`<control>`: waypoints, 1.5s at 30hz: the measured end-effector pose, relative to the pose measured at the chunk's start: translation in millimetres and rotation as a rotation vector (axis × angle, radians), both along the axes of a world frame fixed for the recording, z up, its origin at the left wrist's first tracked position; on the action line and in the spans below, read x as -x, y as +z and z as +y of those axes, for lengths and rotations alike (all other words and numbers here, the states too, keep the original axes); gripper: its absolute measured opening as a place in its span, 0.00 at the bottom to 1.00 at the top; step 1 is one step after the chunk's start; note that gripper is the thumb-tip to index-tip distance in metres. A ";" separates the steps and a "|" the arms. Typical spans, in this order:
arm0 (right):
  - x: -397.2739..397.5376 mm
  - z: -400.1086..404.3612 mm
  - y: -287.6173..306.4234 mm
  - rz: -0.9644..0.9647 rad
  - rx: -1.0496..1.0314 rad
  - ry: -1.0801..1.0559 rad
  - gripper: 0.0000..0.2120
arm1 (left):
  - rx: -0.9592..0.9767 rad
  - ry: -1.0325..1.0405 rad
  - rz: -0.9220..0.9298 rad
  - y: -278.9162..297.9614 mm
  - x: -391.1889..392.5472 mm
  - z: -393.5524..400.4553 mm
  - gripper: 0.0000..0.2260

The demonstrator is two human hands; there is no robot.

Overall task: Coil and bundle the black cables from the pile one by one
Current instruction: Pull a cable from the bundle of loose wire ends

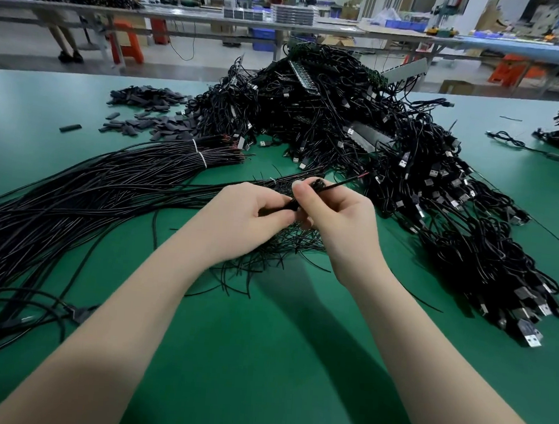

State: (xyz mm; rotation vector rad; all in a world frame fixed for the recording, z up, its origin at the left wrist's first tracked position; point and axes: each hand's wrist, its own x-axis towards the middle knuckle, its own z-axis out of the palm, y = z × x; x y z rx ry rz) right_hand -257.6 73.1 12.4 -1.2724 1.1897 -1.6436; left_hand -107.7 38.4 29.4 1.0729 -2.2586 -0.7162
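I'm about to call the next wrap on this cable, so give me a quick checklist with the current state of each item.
1. Left hand grips the black cable: ok.
2. Right hand pinches the same cable: ok.
3. Cable's bare end points up right, free of the big pile: ok.
4. Cable clear of the loose strands under the hands: cannot tell.
5. Tie ready in hand: cannot tell.
6. Bare green table in front for setting the bundle down: ok.

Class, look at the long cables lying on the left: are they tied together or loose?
Tied: white ties wrap the long cables near their bare ends.
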 end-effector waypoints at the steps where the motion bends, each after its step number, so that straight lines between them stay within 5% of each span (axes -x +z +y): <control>1: 1.2 -0.8 -0.4 -0.008 0.004 -0.010 0.08 | 0.015 0.028 0.032 -1.8 4.4 2.7 0.08; 6: 5.7 -4.5 -3.9 -0.097 -0.086 0.018 0.12 | 0.183 0.224 -0.018 -14.8 26.1 16.6 0.10; 8: 12.5 -6.4 -5.0 0.021 -0.165 0.076 0.09 | 0.179 0.268 -0.058 -20.0 27.3 15.8 0.10; 10: 25.8 -7.2 -4.7 0.238 -0.237 0.136 0.03 | 0.095 0.303 -0.043 -26.9 21.5 13.9 0.11; 15: 57.2 2.6 -24.6 1.024 -0.464 -0.073 0.15 | -0.012 0.383 0.060 -54.5 4.2 24.4 0.11; 22: 43.0 13.0 -52.1 1.048 -0.468 -0.184 0.07 | 0.141 0.375 0.071 -81.6 6.2 40.0 0.12; 37: 16.5 33.1 15.2 1.449 -0.219 0.131 0.11 | 0.281 0.320 0.042 -83.5 8.0 36.7 0.11; 45: -2.7 16.2 15.2 1.392 -0.050 0.091 0.11 | 0.182 0.316 0.089 -85.7 4.0 31.7 0.12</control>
